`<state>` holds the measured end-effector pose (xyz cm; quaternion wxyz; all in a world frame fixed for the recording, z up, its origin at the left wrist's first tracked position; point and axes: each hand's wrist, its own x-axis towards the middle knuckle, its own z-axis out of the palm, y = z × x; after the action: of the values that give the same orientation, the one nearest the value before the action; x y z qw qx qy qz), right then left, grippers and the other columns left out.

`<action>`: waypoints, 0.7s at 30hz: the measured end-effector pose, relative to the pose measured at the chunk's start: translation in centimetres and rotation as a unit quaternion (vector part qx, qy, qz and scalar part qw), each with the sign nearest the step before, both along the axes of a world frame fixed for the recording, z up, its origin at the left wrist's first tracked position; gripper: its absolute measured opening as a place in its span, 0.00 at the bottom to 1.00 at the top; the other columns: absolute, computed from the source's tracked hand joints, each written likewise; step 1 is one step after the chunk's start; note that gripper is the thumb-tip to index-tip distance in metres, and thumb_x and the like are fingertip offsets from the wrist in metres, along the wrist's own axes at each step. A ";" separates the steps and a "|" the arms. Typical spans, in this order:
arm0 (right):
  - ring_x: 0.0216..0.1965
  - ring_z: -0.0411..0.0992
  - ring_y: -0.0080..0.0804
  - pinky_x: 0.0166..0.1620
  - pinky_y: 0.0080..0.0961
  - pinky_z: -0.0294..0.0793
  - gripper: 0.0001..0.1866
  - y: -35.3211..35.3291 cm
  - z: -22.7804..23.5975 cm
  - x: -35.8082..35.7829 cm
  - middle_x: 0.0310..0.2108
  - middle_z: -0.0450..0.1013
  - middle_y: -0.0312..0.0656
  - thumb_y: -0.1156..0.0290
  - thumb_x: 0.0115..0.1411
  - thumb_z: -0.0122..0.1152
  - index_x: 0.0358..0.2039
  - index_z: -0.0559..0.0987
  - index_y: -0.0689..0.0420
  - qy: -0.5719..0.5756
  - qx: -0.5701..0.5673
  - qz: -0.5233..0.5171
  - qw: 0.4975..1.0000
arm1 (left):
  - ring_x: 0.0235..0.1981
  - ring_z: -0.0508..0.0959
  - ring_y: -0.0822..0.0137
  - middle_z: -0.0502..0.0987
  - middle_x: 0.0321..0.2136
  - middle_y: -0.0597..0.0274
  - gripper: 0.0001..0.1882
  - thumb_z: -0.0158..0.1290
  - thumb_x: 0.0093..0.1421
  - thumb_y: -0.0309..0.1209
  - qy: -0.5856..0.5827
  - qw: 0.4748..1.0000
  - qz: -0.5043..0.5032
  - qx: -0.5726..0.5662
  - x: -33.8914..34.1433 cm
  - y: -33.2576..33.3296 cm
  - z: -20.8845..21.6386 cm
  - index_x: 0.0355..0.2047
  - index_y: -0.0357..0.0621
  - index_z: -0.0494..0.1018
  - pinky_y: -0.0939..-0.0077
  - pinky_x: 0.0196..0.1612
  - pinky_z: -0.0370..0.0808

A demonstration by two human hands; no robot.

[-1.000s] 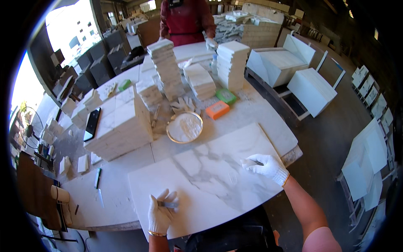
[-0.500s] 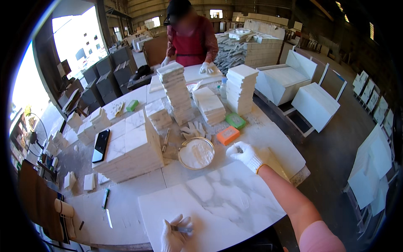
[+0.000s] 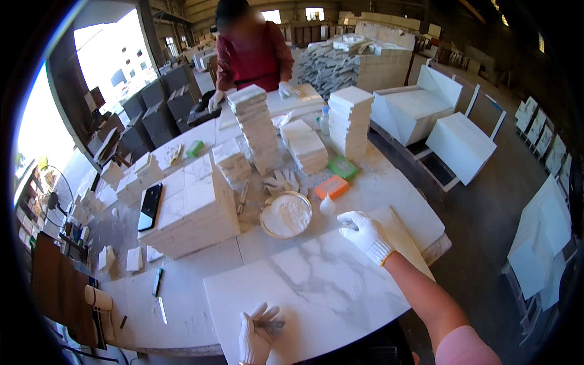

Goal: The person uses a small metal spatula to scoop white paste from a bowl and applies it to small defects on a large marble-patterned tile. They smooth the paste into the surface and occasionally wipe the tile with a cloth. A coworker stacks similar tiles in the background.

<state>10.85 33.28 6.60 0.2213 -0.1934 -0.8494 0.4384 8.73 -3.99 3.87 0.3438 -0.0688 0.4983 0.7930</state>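
My left hand [image 3: 255, 336], in a white knit glove, is closed round a small flat grey blade-like tool [image 3: 272, 325] above the near part of a white marble slab [image 3: 316, 274] with grey veins. My right hand [image 3: 367, 236], gloved too, is over the slab's far right part, thumb and fingers apart with nothing between them. Just beyond its fingertips stands a small white teardrop-shaped squeeze bottle [image 3: 327, 205]. A round metal-rimmed bowl of white powder [image 3: 286, 215] sits left of the bottle.
Orange [image 3: 332, 188] and green blocks [image 3: 342, 167], a loose glove [image 3: 283, 181] and tall tile stacks [image 3: 350, 125] stand beyond the bowl. A phone [image 3: 150, 207] lies on stacked tiles [image 3: 194, 228]. A knife [image 3: 162, 309] is at left. A co-worker [image 3: 252, 52] stands across the table.
My right hand has let go of the white squeeze bottle, opened and drawn back a little toward the right. My left hand keeps the grey tool. The co-worker has shifted left.
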 end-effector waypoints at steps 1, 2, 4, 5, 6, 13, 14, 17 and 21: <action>0.40 0.79 0.37 0.46 0.31 0.77 0.13 -2.0 1.2 1.9 0.39 0.80 0.43 0.67 0.57 0.66 0.42 0.82 0.56 -0.038 -0.016 0.025 0.999 | 0.50 0.76 0.46 0.70 0.57 0.37 0.42 0.35 0.68 0.64 0.006 1.000 -0.011 -0.002 0.7 0.3 0.4 0.64 0.37 0.63 0.53 0.50 0.74; 0.40 0.79 0.36 0.47 0.30 0.77 0.13 -3.4 2.3 4.2 0.40 0.80 0.43 0.66 0.58 0.66 0.42 0.82 0.57 -0.078 -0.028 0.040 0.996 | 0.51 0.76 0.45 0.70 0.58 0.36 0.43 0.34 0.68 0.64 0.008 0.999 -0.032 0.002 1.3 1.3 0.5 0.65 0.37 0.61 0.53 0.52 0.74; 0.40 0.79 0.32 0.46 0.28 0.77 0.12 -6.4 2.8 7.8 0.41 0.80 0.42 0.68 0.59 0.66 0.44 0.83 0.56 -0.064 -0.046 0.146 0.986 | 0.53 0.75 0.44 0.68 0.59 0.35 0.45 0.33 0.68 0.65 0.022 0.997 -0.071 0.007 3.1 2.6 1.2 0.67 0.36 0.58 0.52 0.54 0.73; 0.40 0.78 0.30 0.45 0.27 0.77 0.12 -7.7 2.8 9.3 0.41 0.79 0.41 0.69 0.60 0.66 0.45 0.83 0.55 -0.057 -0.053 0.198 0.977 | 0.54 0.75 0.43 0.67 0.60 0.34 0.47 0.32 0.68 0.66 0.027 0.994 -0.101 0.015 4.1 3.4 1.5 0.68 0.34 0.55 0.52 0.56 0.72; 0.41 0.78 0.33 0.46 0.29 0.77 0.13 -8.9 2.7 10.6 0.41 0.79 0.42 0.67 0.61 0.65 0.45 0.83 0.54 -0.063 -0.072 0.210 0.973 | 0.54 0.75 0.43 0.66 0.61 0.34 0.48 0.31 0.68 0.66 0.049 0.991 -0.120 0.023 5.3 4.3 1.7 0.69 0.32 0.53 0.51 0.56 0.72; 0.41 0.78 0.42 0.45 0.33 0.77 0.15 -12.4 3.6 14.4 0.41 0.79 0.46 0.59 0.61 0.65 0.47 0.83 0.48 -0.138 -0.078 0.276 0.948 | 0.61 0.70 0.54 0.66 0.64 0.44 0.45 0.26 0.71 0.62 0.226 0.951 -0.205 -0.046 9.0 6.8 4.3 0.69 0.30 0.52 0.64 0.64 0.65; 0.41 0.78 0.42 0.45 0.33 0.76 0.15 -12.6 3.6 14.7 0.41 0.79 0.45 0.59 0.61 0.65 0.47 0.83 0.48 -0.142 -0.095 0.286 0.943 | 0.64 0.67 0.53 0.64 0.65 0.44 0.43 0.27 0.72 0.60 0.223 0.953 -0.205 -0.008 9.2 6.7 3.5 0.69 0.30 0.52 0.63 0.65 0.63; 0.42 0.78 0.41 0.46 0.32 0.76 0.14 -13.0 3.3 15.2 0.41 0.79 0.45 0.59 0.62 0.65 0.46 0.83 0.48 -0.137 -0.130 0.294 0.937 | 0.67 0.63 0.52 0.60 0.68 0.44 0.43 0.30 0.72 0.59 0.202 0.957 -0.205 0.042 9.7 6.8 3.7 0.70 0.31 0.52 0.63 0.66 0.62; 0.43 0.78 0.39 0.47 0.31 0.76 0.14 -13.5 1.9 15.8 0.43 0.79 0.43 0.61 0.61 0.65 0.46 0.83 0.50 -0.120 -0.127 0.292 0.940 | 0.67 0.63 0.54 0.60 0.68 0.43 0.43 0.30 0.71 0.59 0.202 0.954 -0.218 0.047 9.7 7.1 3.7 0.70 0.31 0.52 0.64 0.66 0.61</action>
<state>26.63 19.83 8.52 -0.0466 -0.0148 -0.8258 0.5618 18.47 3.06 7.57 0.4036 0.2192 0.5219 0.7188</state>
